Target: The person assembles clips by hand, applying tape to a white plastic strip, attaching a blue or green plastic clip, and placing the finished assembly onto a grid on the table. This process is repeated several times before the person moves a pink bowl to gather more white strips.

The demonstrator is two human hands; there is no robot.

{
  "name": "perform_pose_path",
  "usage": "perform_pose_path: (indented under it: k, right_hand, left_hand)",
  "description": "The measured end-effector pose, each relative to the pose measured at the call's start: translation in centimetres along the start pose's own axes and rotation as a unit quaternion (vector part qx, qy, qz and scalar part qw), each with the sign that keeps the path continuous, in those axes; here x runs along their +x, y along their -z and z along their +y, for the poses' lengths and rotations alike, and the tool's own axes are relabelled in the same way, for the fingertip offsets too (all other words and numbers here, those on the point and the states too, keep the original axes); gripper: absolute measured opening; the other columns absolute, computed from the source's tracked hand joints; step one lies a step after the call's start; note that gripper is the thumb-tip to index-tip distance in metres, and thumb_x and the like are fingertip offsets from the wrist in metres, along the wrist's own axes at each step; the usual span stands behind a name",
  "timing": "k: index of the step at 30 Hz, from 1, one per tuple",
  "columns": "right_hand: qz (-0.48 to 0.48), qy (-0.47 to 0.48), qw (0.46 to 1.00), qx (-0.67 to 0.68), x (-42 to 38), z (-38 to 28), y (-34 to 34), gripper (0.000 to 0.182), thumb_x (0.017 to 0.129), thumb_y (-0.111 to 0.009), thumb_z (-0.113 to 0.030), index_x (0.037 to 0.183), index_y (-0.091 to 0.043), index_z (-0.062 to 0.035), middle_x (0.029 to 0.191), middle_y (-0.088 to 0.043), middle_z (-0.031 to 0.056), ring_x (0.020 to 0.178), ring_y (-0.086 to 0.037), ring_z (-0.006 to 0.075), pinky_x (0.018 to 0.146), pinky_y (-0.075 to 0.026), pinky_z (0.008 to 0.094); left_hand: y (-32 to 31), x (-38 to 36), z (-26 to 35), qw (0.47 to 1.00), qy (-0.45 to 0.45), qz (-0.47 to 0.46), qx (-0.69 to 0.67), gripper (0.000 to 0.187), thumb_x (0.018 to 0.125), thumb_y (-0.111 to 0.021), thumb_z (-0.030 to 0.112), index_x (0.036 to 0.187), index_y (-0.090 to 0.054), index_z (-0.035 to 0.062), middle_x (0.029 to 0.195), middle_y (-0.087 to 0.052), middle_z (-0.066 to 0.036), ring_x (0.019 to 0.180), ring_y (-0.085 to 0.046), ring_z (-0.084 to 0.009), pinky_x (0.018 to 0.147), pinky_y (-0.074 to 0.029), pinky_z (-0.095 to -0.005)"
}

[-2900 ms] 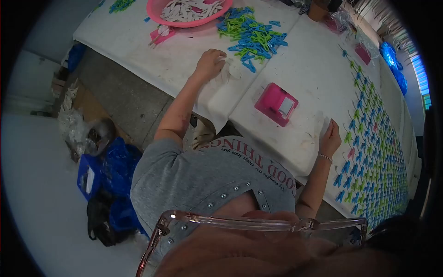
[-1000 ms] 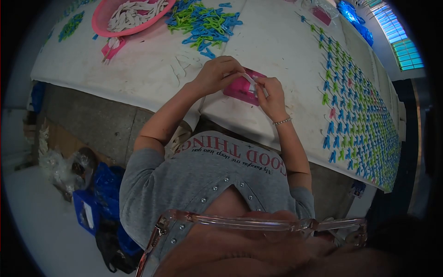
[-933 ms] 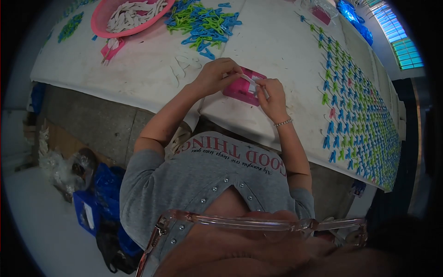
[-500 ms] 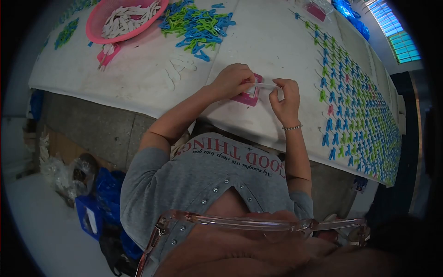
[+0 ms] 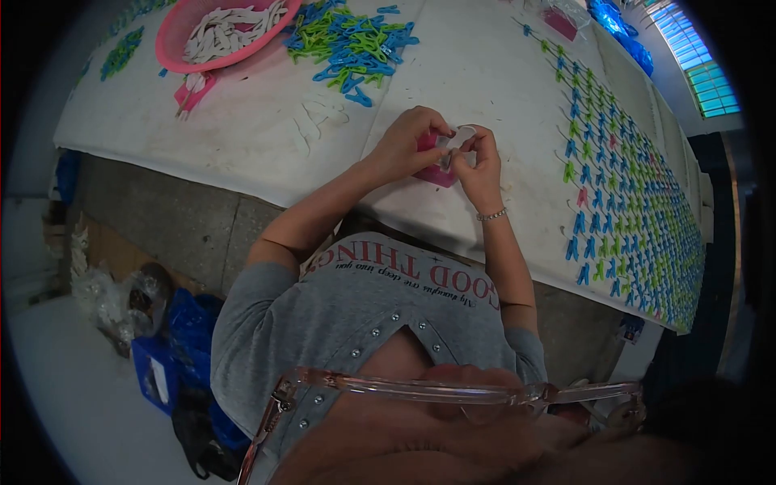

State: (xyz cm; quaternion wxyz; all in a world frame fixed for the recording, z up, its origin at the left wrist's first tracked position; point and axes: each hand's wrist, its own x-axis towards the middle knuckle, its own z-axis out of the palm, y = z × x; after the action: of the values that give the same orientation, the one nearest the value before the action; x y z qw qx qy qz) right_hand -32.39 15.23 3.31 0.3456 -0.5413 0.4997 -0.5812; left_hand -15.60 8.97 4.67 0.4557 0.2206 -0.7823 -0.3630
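Close together over a pink block (image 5: pixel 439 175) at the table's near edge are both my hands. A thin white strip (image 5: pixel 466 127) curves up between them in a small arc. My left hand (image 5: pixel 404 145) bends its fingers over the block from the left, its fingertips at the strip. From the right, my right hand (image 5: pixel 481 166) pinches the strip between thumb and fingers. A small greyish part shows on the block between my thumbs. Fingers hide most of the block and the strip's ends.
A pink basin (image 5: pixel 166 52) of white strips stands at the far left, near a pile of blue and green clips (image 5: pixel 356 48). Loose white strips (image 5: pixel 315 120) lie left of my hands. Rows of clips with strips (image 5: pixel 614 202) cover the table's right side.
My right hand has moved left and in toward my left hand. The white strip, straight between them before, is now bent into an arc over the pink block.
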Motion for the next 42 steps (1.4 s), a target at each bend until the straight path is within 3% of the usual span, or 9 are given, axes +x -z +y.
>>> perform_pose_path:
  k: [2,8,18,28,33,34,36,39,42]
  right_hand:
    - [-0.023,0.03,0.991,-0.13,-0.1,-1.0,0.0,0.034,0.075,-0.06,0.002,0.108,-0.053,-0.0039,0.086,-0.052,0.0034,0.082,-0.051,0.0131,0.074,-0.045,0.0272]
    - [-0.058,0.148,0.944,-0.289,0.4,-0.8,-0.3,0.033,0.074,-0.061,-0.001,0.107,-0.057,-0.0034,0.088,-0.056,0.0086,0.079,-0.055,0.0204,0.076,-0.047,0.0308]
    - [-0.058,0.164,0.919,-0.354,-0.8,0.0,2.0,0.032,0.07,-0.061,-0.001,0.102,-0.058,-0.0043,0.083,-0.055,0.0098,0.077,-0.054,0.0247,0.071,-0.044,0.0356]
    - [-0.034,0.218,0.883,-0.414,-0.7,-4.5,4.3,0.029,0.068,-0.06,-0.002,0.097,-0.058,-0.0063,0.081,-0.055,0.0082,0.078,-0.052,0.0258,0.072,-0.041,0.0375]
    - [-0.064,0.245,0.873,-0.418,0.9,-6.8,3.6,0.031,0.071,-0.063,-0.005,0.101,-0.058,-0.005,0.085,-0.056,0.0082,0.082,-0.053,0.0259,0.074,-0.042,0.0364]
    - [-0.059,0.23,0.9,-0.365,1.5,-7.2,2.9,0.031,0.073,-0.064,-0.007,0.103,-0.058,-0.0043,0.088,-0.058,0.0086,0.084,-0.054,0.0265,0.076,-0.043,0.0366]
    - [-0.051,0.218,0.924,-0.311,3.0,-7.2,2.1,0.032,0.075,-0.066,-0.01,0.104,-0.058,-0.0037,0.091,-0.059,0.0089,0.087,-0.055,0.0272,0.078,-0.044,0.0367]
    - [-0.113,0.174,0.912,-0.354,7.2,-4.6,1.0,0.03,0.08,-0.067,-0.015,0.107,-0.06,-0.0032,0.095,-0.061,0.011,0.094,-0.058,0.0272,0.084,-0.046,0.033]
    - [-0.244,0.178,0.859,-0.414,12.4,-0.9,-1.4,0.024,0.083,-0.062,-0.021,0.1,-0.063,-0.0042,0.099,-0.063,0.0129,0.095,-0.058,0.0303,0.084,-0.046,0.0379]
  left_hand:
    - [1.2,0.5,1.7,0.999,-0.025,0.004,0.034,0.027,0.074,-0.07,0.013,0.098,-0.059,0.009,0.094,-0.06,-0.006,0.089,-0.056,-0.0264,0.082,-0.042,-0.0358]
    - [3.1,0.5,2.3,0.986,-0.087,-0.025,0.139,0.03,0.075,-0.068,0.015,0.103,-0.059,0.0112,0.095,-0.063,-0.004,0.091,-0.056,-0.0271,0.086,-0.04,-0.0397]
    - [2.3,-0.8,-0.6,0.985,0.045,-0.109,0.129,0.027,0.077,-0.069,0.015,0.101,-0.058,0.0099,0.086,-0.065,-0.003,0.089,-0.055,-0.0244,0.085,-0.04,-0.0361]
    - [-1.6,1.0,-1.2,0.986,0.004,-0.137,0.091,0.025,0.072,-0.067,0.014,0.094,-0.057,0.0109,0.08,-0.065,-0.002,0.082,-0.057,-0.0247,0.076,-0.042,-0.0388]
    - [-1.0,0.7,-1.3,0.998,-0.012,-0.046,0.043,0.028,0.072,-0.067,0.011,0.098,-0.057,0.0102,0.084,-0.064,-0.001,0.082,-0.057,-0.0207,0.073,-0.044,-0.0338]
    - [-0.4,0.4,-1.8,0.998,-0.014,-0.04,0.044,0.028,0.072,-0.067,0.011,0.098,-0.057,0.0102,0.084,-0.064,-0.001,0.082,-0.057,-0.0207,0.073,-0.044,-0.0338]
    - [1.5,-0.7,-3.6,0.985,0.101,0.107,-0.085,0.03,0.074,-0.068,0.008,0.102,-0.055,0.0089,0.086,-0.061,-0.002,0.08,-0.055,-0.0137,0.073,-0.043,-0.0276]
    - [3.8,-2.5,-7.2,0.965,0.113,0.207,-0.113,0.032,0.077,-0.07,0.007,0.105,-0.054,0.0074,0.089,-0.058,-0.002,0.08,-0.051,-0.009,0.073,-0.042,-0.0234]
    - [5.1,-3.4,-9.4,0.941,0.134,0.296,-0.093,0.032,0.079,-0.069,0.007,0.106,-0.053,0.0068,0.09,-0.057,-0.001,0.081,-0.051,-0.0093,0.075,-0.041,-0.0242]
